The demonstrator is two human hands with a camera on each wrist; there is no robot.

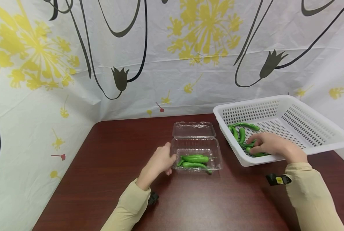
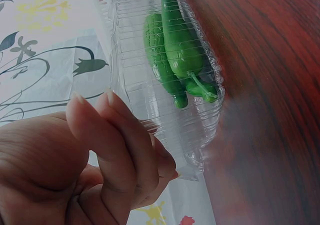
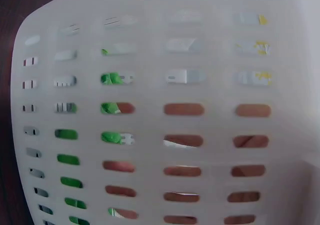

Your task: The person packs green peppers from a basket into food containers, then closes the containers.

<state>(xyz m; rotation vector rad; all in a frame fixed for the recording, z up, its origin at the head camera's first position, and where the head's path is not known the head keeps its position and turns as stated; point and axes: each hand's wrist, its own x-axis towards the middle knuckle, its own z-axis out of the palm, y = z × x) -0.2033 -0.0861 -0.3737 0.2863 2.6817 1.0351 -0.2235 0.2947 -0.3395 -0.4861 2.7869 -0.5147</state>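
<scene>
- Sitting inside the white basket (image 1: 328,123), the right hand (image 1: 267,143) had its fingers partly bent over loose peppers (image 1: 242,135); couldn't tell if it had hold of one.
- Right wrist view showed only slotted basket wall, with skin and green through the slots.
- Loose peppers lay bunched along the basket's left side.
- Left hand (image 1: 159,159) was at the left edge of the clear container (image 1: 193,138), fingers loosely bent; couldn't tell if it gripped the wall.
- Container sat left of the basket, lid (image 1: 194,130) open on the far side.
- Packed peppers (image 1: 195,159) lay inside, toward its near wall.
- Both stood on the reddish-brown table (image 1: 131,141), patterned sheet (image 1: 148,64) behind.
</scene>
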